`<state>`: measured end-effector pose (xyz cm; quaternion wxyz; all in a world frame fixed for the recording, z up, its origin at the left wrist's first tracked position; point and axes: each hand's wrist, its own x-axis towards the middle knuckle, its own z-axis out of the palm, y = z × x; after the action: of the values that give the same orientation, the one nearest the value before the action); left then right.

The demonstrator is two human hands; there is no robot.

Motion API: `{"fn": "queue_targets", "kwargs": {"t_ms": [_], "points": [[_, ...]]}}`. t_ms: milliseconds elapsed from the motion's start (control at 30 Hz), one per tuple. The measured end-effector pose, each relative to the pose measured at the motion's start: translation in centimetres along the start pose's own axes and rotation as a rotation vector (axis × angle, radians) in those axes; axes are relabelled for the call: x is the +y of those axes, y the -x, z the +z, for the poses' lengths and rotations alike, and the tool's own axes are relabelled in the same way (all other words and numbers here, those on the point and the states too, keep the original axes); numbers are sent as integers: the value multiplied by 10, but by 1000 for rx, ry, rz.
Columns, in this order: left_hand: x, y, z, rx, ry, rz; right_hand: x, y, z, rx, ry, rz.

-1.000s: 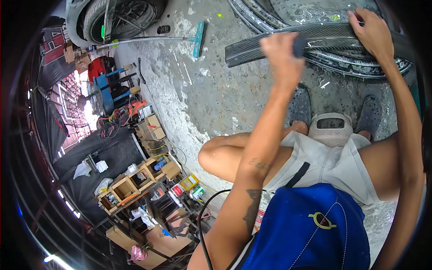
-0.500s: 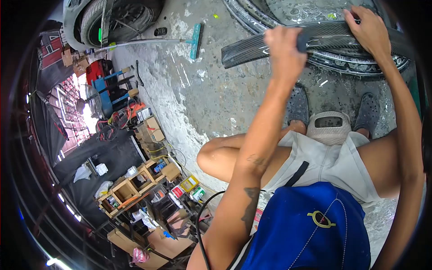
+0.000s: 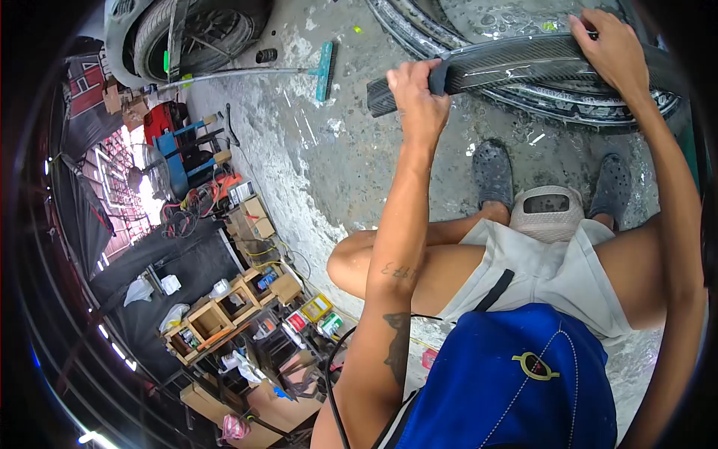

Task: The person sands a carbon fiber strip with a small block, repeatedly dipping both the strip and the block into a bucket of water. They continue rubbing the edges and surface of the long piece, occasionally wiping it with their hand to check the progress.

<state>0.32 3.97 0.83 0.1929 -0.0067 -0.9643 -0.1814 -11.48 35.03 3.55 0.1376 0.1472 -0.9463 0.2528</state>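
A long, glossy carbon-fibre panel [image 3: 516, 66] with a dark weave lies across the upper right, wet in places. My left hand [image 3: 419, 93] is closed around a dark, flexible piece that looks like sandpaper [image 3: 440, 78], pressed on the panel near its left end. My right hand [image 3: 612, 52] grips the panel farther right, with its fingers over the far edge. Beneath the panel are wet black tyres [image 3: 568, 107] lying on the concrete floor.
A teal-headed broom [image 3: 324, 72] lies left of the panel, by a car wheel [image 3: 196, 37]. Wooden shelving [image 3: 217, 318] with cans and boxes stands at left. A hydraulic-looking blue frame [image 3: 173, 161] and a fan are behind it. My clogs [image 3: 493, 176] rest on wet floor.
My left hand has slid left along the panel, carrying the dark piece toward the panel's left end. The right hand and the panel stay about where they were.
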Motion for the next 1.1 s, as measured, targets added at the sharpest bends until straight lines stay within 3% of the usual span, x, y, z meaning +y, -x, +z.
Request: {"fn": "queue_targets", "kwargs": {"t_ms": [67,133,167,233,300,400,467,600,733,833,967,1067,1100], "points": [[-10,7,-13,-26,15,-16,1,1,-1,-38,11,28],[-65,18,-31,48,-59,-10,2,3,5,13,17,-5],[-96,25,-38,-32,-125,-110,6,3,7,56,21,-42],[-92,23,-38,-35,-110,-178,12,2,6,-2,-16,-55],[-71,19,-22,34,-115,-51,2,3,4,17,29,-29],[19,-10,17,-21,106,156,0,2,1,21,-2,-43],[59,-18,38,-39,194,158,-1,2,3,36,-3,-77],[-1,-1,4,-16,128,165,8,1,1,19,-36,-40],[-80,29,-45,3,-121,-29,6,2,4,42,-10,-75],[-22,12,-11,67,-32,16,3,3,5,46,20,-67],[79,-15,53,-4,196,129,2,2,0,4,-15,-32],[48,-8,33,-22,155,234,12,-1,9,18,-24,-44],[30,-2,15,-59,120,154,19,0,11,44,-20,-76]]}}
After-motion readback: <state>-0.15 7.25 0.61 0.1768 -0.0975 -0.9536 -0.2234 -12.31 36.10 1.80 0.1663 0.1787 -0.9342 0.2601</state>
